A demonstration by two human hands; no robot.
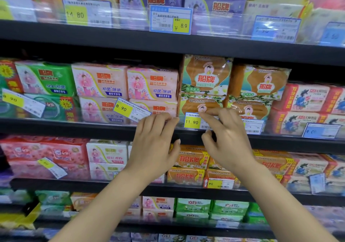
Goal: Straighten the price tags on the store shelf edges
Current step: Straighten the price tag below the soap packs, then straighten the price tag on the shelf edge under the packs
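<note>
Both bare forearms reach up and forward from the bottom of the view, converging toward the middle. The left hand (153,144) is raised back-up, its fingers bent at the knuckles with the tips pointing forward and its thumb extended to the right. The right hand (226,139) sits just beside it, index finger and thumb curled toward each other in a pinching pose.

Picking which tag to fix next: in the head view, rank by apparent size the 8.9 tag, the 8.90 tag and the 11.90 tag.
1. 8.9 tag, upper shelf, largest.
2. 8.90 tag, tilted.
3. 11.90 tag, partly hidden by the right hand, so its place below the 8.90 tag is unsure.
</note>
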